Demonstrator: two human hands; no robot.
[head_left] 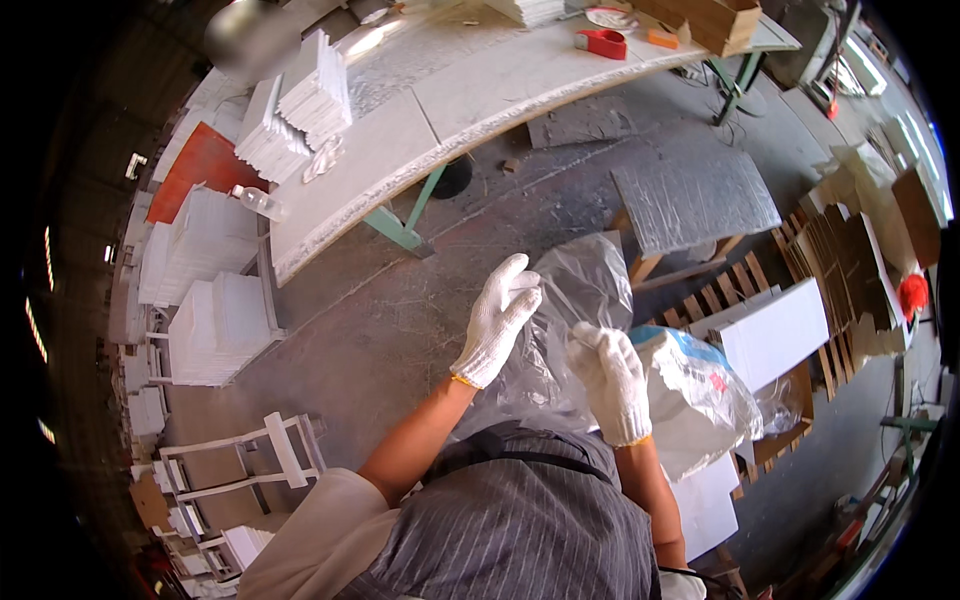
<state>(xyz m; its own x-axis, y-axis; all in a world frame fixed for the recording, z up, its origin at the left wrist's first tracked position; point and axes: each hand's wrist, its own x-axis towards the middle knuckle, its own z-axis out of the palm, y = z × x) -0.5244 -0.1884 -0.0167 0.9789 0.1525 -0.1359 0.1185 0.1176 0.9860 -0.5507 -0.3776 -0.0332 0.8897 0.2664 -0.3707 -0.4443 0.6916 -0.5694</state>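
Note:
I wear white knit gloves on both hands. A large clear plastic bag hangs in front of my body, crumpled, and spreads between the hands. My left hand is beside the bag's left edge, its fingers apart and partly bent, with nothing visible in them. On the bag's right side, my right hand is closed, fingertips pinched together on the clear plastic. Just right of that hand lies a white and blue plastic sack, wrinkled and partly covered by the glove.
A long dusty worktable bears stacked white panels, a red tape dispenser and a cardboard box. A plastic-covered stand is ahead right, near wooden pallets and a white box. White stacks and a frame cart are left.

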